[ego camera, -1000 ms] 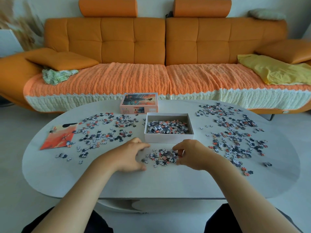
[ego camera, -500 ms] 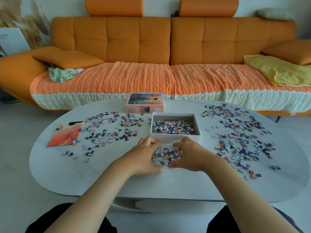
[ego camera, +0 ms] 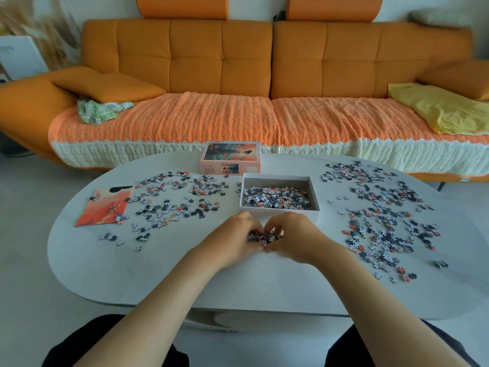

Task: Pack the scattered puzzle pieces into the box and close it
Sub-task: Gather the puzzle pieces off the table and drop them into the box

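Observation:
An open white box (ego camera: pixel 278 215) stands mid-table with many puzzle pieces inside. Its lid (ego camera: pixel 230 158), printed with an orange picture, lies behind it. Directly in front of the box, my left hand (ego camera: pixel 238 238) and my right hand (ego camera: pixel 292 237) are cupped together around a small heap of pieces (ego camera: pixel 262 238), fingers curled on it from both sides. Loose pieces are spread over the left part of the table (ego camera: pixel 172 200) and over the right part (ego camera: pixel 383 218).
An orange printed sheet (ego camera: pixel 104 207) lies at the table's left end. The white oval table (ego camera: pixel 264 282) has its near edge just in front of my knees. An orange sofa (ego camera: pixel 238 75) runs behind it, with a yellow cloth (ego camera: pixel 439 109) at right.
My hands have drawn together from either side of the small heap, squeezing the pieces into a tight pile between them just in front of the box.

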{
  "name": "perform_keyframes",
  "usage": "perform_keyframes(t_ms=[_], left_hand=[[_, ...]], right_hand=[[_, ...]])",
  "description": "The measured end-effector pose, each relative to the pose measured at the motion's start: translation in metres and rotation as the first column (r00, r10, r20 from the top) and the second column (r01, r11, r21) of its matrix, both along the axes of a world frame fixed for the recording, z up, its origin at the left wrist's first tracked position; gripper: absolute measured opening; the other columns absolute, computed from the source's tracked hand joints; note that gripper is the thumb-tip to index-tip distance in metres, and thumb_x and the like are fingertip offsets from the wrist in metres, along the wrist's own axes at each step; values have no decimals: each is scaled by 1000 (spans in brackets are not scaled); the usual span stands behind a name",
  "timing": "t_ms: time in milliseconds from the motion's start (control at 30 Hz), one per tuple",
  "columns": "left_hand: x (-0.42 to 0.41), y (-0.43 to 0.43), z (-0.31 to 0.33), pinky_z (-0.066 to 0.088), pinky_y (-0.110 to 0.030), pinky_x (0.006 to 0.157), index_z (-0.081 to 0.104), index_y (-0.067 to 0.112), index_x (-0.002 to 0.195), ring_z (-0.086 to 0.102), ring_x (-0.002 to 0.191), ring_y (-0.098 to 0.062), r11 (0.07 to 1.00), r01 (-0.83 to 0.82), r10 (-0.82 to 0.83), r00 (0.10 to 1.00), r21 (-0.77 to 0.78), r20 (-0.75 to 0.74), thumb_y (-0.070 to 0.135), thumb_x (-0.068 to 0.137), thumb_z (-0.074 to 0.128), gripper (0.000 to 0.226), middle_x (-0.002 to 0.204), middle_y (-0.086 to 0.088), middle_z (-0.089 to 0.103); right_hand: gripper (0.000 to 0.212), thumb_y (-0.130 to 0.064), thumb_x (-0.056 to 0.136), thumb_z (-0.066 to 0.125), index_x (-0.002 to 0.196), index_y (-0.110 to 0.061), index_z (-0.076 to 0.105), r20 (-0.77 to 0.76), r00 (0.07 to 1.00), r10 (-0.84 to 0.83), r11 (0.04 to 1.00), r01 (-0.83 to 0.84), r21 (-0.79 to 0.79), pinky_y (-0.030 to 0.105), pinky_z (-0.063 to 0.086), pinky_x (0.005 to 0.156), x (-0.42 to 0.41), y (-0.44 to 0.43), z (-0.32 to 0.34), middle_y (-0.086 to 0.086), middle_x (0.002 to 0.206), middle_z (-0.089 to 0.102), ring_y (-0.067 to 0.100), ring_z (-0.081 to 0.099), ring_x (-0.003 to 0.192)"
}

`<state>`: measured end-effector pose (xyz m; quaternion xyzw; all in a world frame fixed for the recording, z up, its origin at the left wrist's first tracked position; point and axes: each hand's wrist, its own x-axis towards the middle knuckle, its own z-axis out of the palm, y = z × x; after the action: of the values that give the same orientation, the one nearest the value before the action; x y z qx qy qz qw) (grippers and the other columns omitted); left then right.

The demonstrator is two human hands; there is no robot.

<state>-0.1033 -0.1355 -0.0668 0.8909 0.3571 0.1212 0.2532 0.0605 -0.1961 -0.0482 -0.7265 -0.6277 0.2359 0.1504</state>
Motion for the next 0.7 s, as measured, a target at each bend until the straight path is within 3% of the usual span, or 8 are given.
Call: perform_keyframes(t_ms=[67,200,300,433,567,700], left_hand=[[0,1,2,40,-16,78,69,22,106,53,89,-6,1000,-18,18,1000,-10,18,29,80,78,28,102,9,50],[3,4,6,39,-11,71,72,23,98,51,81,-3,998,-37,39,998,-55,39,24,75,82,24,99,8,51],[7,8,8,44,-17,71,73,25,92,54,82,-7,995,-56,59,998,-84,31,21,74,83,21,96,8,53],[11,9,14,47,-20,68,75,26,91,58,78,-5,986,-102,104,995,-134,1,19,76,82,17,88,13,60],[11,12,27,45,-14,56,72,31,85,62,67,-2,975,-128,139,989,-180,49,18,80,79,15,76,15,64],[14,23,41,34,-7,49,73,31,86,53,56,11,977,-167,188,968,-129,169,19,80,79,15,68,18,61]], right_hand=[[21,-20,74,79,93,-20,69,-34,999,-13,1000,12,-17,30,57,58,1,1,1,0,93,64,15,60,65],[20,-22,76,77,96,-22,73,4,1000,9,999,-9,-41,11,38,42,2,2,4,-2,87,69,10,60,65],[19,-22,78,75,96,-23,77,21,999,29,998,-27,-55,13,43,47,4,4,6,-2,77,72,11,64,65],[13,-16,82,71,92,-20,78,40,999,32,999,-31,-43,22,56,59,8,7,9,2,82,74,17,70,68],[8,-16,83,73,84,-24,76,-49,999,19,1000,-19,14,17,52,50,15,9,17,-2,75,72,13,69,57],[6,-20,80,78,81,-25,76,-142,990,-14,983,39,177,13,47,48,24,16,28,-6,70,70,11,67,52]])
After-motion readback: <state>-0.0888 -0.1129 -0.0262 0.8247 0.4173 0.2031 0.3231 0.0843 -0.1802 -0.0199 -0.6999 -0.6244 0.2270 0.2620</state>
